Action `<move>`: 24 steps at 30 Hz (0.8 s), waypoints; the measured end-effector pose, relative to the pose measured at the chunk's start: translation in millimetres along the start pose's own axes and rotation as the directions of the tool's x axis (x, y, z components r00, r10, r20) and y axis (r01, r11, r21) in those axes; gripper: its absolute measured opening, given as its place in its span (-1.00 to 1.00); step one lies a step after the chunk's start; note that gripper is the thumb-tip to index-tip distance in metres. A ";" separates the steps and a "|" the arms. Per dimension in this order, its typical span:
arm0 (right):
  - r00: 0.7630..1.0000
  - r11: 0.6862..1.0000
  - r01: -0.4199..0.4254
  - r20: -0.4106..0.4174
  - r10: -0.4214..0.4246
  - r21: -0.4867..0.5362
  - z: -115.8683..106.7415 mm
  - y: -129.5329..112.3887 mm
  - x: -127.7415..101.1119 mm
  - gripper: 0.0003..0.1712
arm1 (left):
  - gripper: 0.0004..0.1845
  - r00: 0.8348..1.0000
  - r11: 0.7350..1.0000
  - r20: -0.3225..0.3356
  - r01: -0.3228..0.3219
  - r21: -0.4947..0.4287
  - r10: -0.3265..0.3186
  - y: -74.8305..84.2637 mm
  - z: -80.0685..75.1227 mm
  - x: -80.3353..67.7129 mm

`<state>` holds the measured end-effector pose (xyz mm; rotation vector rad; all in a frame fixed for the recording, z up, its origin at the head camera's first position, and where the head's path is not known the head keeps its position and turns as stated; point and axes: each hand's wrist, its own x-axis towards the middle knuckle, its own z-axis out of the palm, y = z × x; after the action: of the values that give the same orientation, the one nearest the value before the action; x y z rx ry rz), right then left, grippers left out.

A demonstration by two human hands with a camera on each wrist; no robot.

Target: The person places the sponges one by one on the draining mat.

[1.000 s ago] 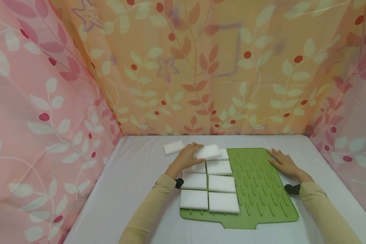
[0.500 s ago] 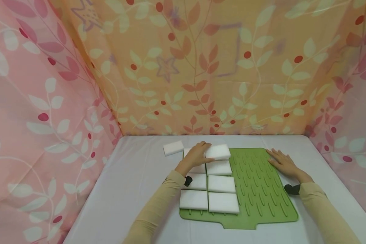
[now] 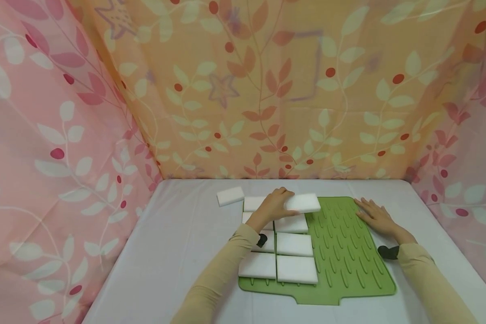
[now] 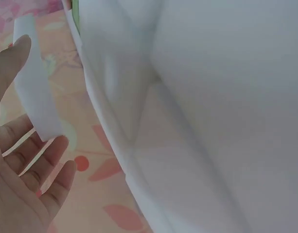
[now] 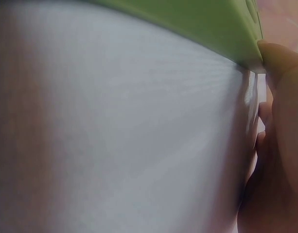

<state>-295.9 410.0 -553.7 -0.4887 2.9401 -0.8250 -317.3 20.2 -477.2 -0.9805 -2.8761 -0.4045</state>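
In the head view, my left hand (image 3: 273, 208) pinches a white rectangular sponge (image 3: 304, 203) between thumb and fingers over the far part of a green ridged mat (image 3: 344, 252). The left wrist view shows that sponge (image 4: 37, 87) edge-on, with the thumb on one side and fingers on the other. Two columns of white sponges (image 3: 294, 244) lie flat on the mat's left half; the left hand and forearm hide parts of some. My right hand (image 3: 375, 217) rests at the mat's right edge, fingers extended. Its thumb touches the green edge (image 5: 221, 34) in the right wrist view.
One more white sponge (image 3: 230, 196) lies on the white-covered table (image 3: 166, 243), left of the mat's far corner. Bare ridges show on the mat's right half. Leaf-patterned curtains (image 3: 267, 112) stand behind the table and along both sides.
My left hand has moved right with the sponge, from above the two columns to their right side, partly over bare ridges. My right hand stays at the mat's edge.
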 end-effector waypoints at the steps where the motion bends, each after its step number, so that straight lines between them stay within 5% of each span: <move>1: 1.000 1.000 0.000 0.000 0.000 0.002 -0.2 -0.2 0.1 -0.30 | -0.24 1.000 1.000 0.002 -0.001 0.006 0.001 1.8 1.2 1.7; 24: 1.000 1.000 -0.005 -0.003 0.005 0.006 0.6 2.7 1.5 -0.30 | -0.23 0.998 0.981 0.052 -0.034 0.190 0.025 42.4 19.2 27.3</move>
<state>-298.0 411.4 -555.5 -0.4802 2.9391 -0.8350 -312.9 73.7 -482.0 -1.0114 -2.8721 -0.1000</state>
